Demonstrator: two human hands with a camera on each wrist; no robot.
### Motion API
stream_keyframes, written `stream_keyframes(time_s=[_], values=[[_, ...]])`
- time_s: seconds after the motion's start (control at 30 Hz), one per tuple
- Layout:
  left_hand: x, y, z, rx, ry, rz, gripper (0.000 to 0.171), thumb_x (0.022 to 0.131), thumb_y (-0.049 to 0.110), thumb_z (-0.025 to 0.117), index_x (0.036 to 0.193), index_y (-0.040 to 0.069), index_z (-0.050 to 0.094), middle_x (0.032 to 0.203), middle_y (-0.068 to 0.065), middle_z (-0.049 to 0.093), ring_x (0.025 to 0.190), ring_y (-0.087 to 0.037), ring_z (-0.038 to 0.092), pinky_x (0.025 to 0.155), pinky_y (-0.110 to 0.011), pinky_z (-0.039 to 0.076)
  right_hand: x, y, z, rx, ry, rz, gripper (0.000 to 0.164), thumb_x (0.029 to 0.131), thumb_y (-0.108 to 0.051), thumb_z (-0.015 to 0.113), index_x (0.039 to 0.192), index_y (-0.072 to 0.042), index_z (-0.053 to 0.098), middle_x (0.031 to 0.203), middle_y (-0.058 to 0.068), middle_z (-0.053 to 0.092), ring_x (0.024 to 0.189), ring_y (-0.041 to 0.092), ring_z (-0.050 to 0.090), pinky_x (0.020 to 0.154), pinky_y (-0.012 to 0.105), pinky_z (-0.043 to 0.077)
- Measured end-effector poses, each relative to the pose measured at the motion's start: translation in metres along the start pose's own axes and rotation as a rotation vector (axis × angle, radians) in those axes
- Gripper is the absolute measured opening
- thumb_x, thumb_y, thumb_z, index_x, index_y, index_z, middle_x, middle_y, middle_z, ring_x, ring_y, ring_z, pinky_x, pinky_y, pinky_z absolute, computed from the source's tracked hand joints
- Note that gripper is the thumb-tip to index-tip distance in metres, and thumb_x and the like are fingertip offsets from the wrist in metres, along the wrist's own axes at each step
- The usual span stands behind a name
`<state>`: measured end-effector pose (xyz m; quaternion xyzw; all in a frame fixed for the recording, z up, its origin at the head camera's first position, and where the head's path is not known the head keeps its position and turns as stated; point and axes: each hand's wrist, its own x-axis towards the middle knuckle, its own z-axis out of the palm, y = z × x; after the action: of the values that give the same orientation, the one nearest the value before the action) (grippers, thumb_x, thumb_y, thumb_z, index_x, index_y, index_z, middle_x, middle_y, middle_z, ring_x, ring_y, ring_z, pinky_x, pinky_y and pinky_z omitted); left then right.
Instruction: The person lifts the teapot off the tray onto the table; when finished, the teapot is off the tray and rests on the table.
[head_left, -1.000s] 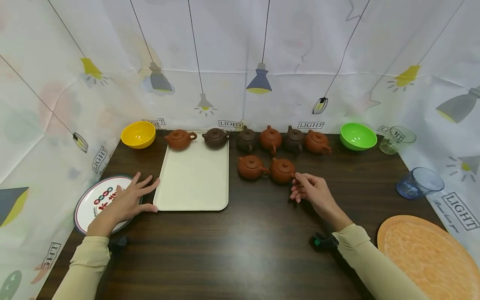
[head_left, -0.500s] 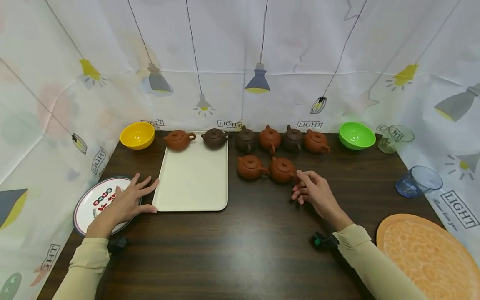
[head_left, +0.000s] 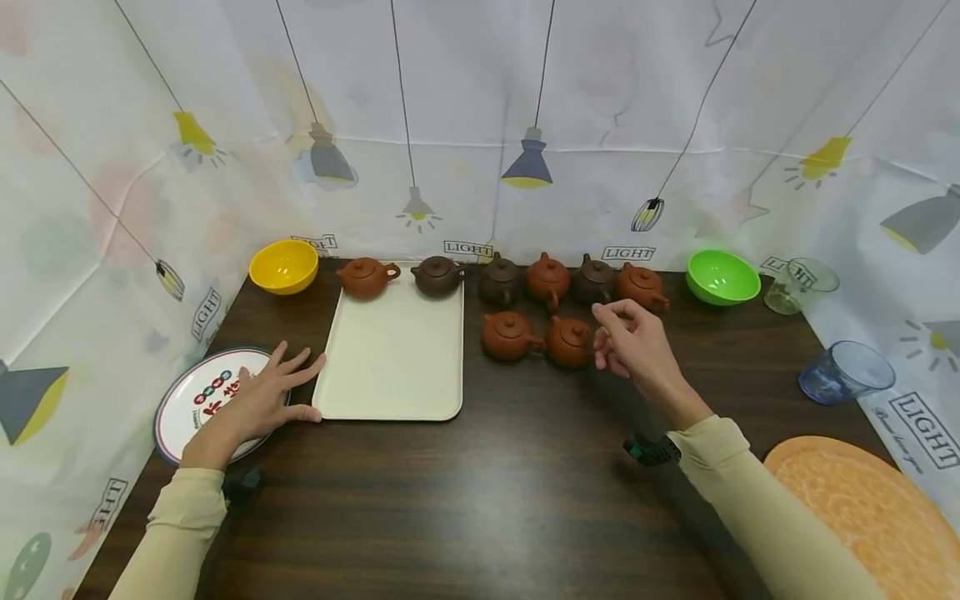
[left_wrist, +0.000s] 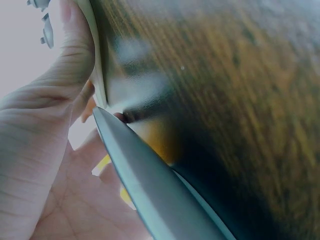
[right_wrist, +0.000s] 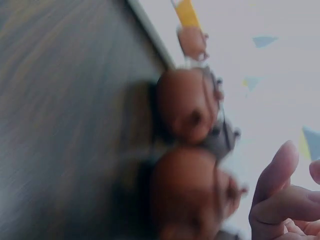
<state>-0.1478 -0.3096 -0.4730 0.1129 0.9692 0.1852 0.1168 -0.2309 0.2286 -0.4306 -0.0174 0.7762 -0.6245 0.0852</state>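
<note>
The fingers of my left hand (head_left: 251, 404) are spread over the right side of a white plate (head_left: 178, 408), with the thumb and fingertips at the left edge of a cream tray (head_left: 390, 358). A reddish-brown teapot (head_left: 366, 279) and a dark brown teapot (head_left: 437, 277) sit at the tray's far end. My right hand (head_left: 637, 346) hovers, fingers loosely bent and holding nothing, beside the nearer right clay teapot (head_left: 567, 344). Left of that stands another reddish teapot (head_left: 507, 337). In the right wrist view, the nearer right teapot (right_wrist: 185, 190) is apart from the fingers.
Behind are a dark teapot (head_left: 499, 281), a reddish one (head_left: 547, 277), a second dark one (head_left: 593, 280) and a reddish one (head_left: 640, 286). A yellow bowl (head_left: 283, 268), green bowl (head_left: 722, 277), clear glass (head_left: 795, 290), blue glass (head_left: 843, 373) and round orange-tan mat (head_left: 855, 517) surround them.
My right hand has come away from the handle of the nearer right teapot and risen up and forward. My left hand stays at the tray edge. The head view has shifted slightly.
</note>
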Motion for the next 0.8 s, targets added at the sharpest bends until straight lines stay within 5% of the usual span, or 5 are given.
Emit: stream_keyframes(time_s=[0.17,0.4,0.67,0.8], values=[[-0.003,-0.004,0.0,-0.013,0.016,-0.001,0.1,0.084,0.056,0.081,0.165,0.013,0.041,0.17,-0.029,0.036,0.161,-0.06,0.011,0.108,-0.097,0.01,0.029,-0.025,0.041,-0.162,-0.141,-0.056,0.047,0.107,-0.052,0.061,0.125,-0.009,0.057,0.078,0.008,0.069,0.052,0.024,0.063,0.04,0.034,0.039],[0.004,-0.001,0.002,-0.033,0.009,-0.002,0.099,0.085,0.056,0.079,0.166,0.014,0.04,0.171,-0.028,0.035,0.162,-0.059,0.009,0.11,-0.096,0.008,0.076,-0.046,0.087,-0.443,-0.269,-0.136,0.033,0.11,-0.04,0.06,0.125,-0.01,0.059,0.081,0.014,0.074,0.058,0.039,0.066,0.049,0.038,0.05],[0.003,0.0,-0.001,-0.029,0.013,-0.015,0.1,0.085,0.056,0.079,0.166,0.013,0.04,0.171,-0.028,0.034,0.162,-0.059,0.009,0.111,-0.096,0.008,0.141,-0.07,0.136,-0.541,-0.332,0.006,0.044,0.109,-0.02,0.053,0.15,-0.005,0.047,0.115,0.029,0.076,0.059,0.017,0.073,0.058,0.03,0.057],[0.001,-0.002,-0.001,-0.045,0.006,-0.029,0.102,0.084,0.06,0.077,0.166,0.014,0.039,0.173,-0.026,0.033,0.163,-0.058,0.007,0.113,-0.095,0.005,0.161,-0.072,0.156,-0.578,-0.337,0.114,0.047,0.112,-0.02,0.052,0.155,-0.001,0.046,0.118,0.025,0.074,0.058,0.01,0.068,0.075,0.033,0.061]])
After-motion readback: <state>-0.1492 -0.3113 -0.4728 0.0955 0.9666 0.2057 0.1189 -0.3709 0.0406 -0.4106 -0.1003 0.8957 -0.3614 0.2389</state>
